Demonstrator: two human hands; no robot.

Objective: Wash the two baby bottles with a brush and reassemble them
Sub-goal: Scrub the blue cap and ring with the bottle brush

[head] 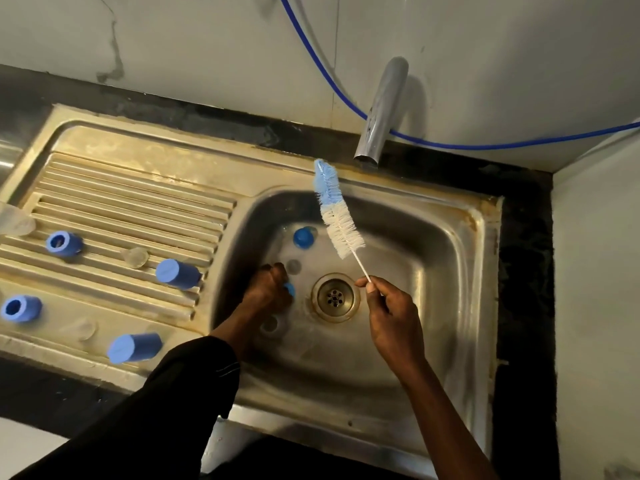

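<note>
Two clear baby bottles lie in the steel sink basin (433,271). My left hand (268,289) reaches down and grips one bottle (273,325), whose blue end shows beside my fingers. The other bottle (304,237), also with a blue end, lies further back in the basin. My right hand (391,317) pinches the thin white handle of a bottle brush (337,213). Its blue and white bristles point up and away, over the basin. On the drainboard lie two blue collar rings (64,243) (20,308), two blue caps (178,273) (135,347) and two clear nipples (136,257) (83,329).
A metal tap spout (381,109) hangs over the basin's back rim; no water runs from it. A blue hose (450,145) runs along the wall behind. The drain (334,297) sits mid-basin between my hands. A clear object (14,220) lies at the drainboard's left edge.
</note>
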